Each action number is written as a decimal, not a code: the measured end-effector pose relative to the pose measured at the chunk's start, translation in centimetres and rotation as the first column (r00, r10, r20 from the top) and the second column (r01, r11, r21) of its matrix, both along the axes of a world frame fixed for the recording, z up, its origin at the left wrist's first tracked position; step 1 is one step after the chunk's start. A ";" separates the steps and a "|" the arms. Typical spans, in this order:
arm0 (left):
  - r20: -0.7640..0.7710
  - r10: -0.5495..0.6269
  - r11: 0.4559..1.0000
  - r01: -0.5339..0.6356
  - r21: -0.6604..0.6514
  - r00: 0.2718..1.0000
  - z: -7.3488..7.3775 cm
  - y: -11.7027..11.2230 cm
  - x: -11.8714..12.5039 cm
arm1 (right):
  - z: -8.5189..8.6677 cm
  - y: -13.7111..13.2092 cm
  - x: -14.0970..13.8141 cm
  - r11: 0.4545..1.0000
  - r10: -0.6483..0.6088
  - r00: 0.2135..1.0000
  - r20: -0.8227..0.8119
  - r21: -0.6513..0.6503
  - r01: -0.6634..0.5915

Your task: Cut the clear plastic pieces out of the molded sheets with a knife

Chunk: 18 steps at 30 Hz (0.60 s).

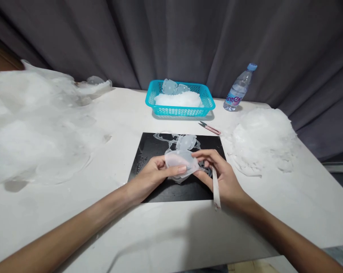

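Note:
My left hand [153, 172] is closed on a translucent, milky-white rounded piece [177, 159], thumb on its face. At the piece's right edge, the fingers of my right hand [224, 174] pinch it. A slim, flat white tool handle [216, 191] also sits in my right hand and points down toward me; its working end is hidden. Below both hands lies a black mat [162, 193]. Another translucent shaped piece [187, 142] and thin clear scraps [161, 137] rest on the mat, just beyond the held piece.
A blue basket [183, 112] with translucent pieces stands at the back. Pink-handled thread snips [210, 128] lie before it, and a water bottle [238, 91] stands to its right. Heaps of translucent material lie left [40, 132] and right [262, 136] on the white table [160, 235].

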<state>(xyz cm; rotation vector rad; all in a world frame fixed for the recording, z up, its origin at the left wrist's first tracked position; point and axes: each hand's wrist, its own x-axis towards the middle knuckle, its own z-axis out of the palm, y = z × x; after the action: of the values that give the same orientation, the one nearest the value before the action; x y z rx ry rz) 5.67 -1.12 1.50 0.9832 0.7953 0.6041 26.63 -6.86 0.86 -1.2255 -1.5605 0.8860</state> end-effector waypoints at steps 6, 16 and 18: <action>0.092 0.178 0.984 -0.180 0.010 0.980 0.4 -0.4 0.3 | -0.3 -0.2 -1.0 0.992 0.019 0.975 -0.222 -0.117 -0.046; 0.091 0.155 0.987 -0.158 0.027 0.984 0.1 -0.7 0.4 | 0.8 0.3 -1.2 0.987 0.014 0.980 -0.198 -0.156 -0.046; 0.094 0.137 0.990 -0.140 0.027 0.986 0.1 -0.7 0.4 | 0.5 0.3 -1.1 0.991 -0.001 0.988 -0.157 -0.135 -0.020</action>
<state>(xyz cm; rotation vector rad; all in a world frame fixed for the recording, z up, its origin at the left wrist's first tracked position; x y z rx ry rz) 6.09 -1.87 1.62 0.9289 0.7778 0.7796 25.54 -6.54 1.33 -1.2131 -1.4003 1.0841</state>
